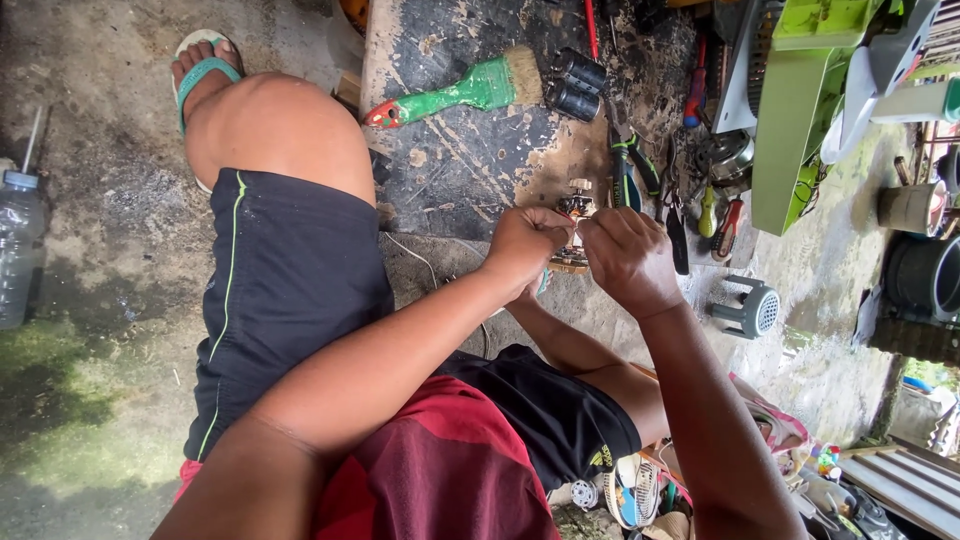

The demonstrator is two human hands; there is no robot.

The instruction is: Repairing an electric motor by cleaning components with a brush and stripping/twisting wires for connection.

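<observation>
Both hands meet at the near edge of a scarred, dark-stained wooden board (470, 160), closed around a small motor part (576, 215) with coppery windings that sits between them. The left hand (525, 248) is curled into a loose fist, its fingertips pinching at the left side of the part; the right hand (625, 260) is bent over it from the other side, fingers gathered and pinching at the top — what exactly they nip is too small to tell. On the board beyond lie a green-handled paintbrush (465, 90) with a red tip, two black cylinders (577, 82) side by side just right of its bristles, and pliers with blue-green grips (630, 165) near the part. Further right stands a light green fan housing (800, 110), and a small grey motor casing (752, 308) rests on the concrete floor (90, 230). A clear plastic bottle (18, 250) stands at the far left — well apart from the hands.
</observation>
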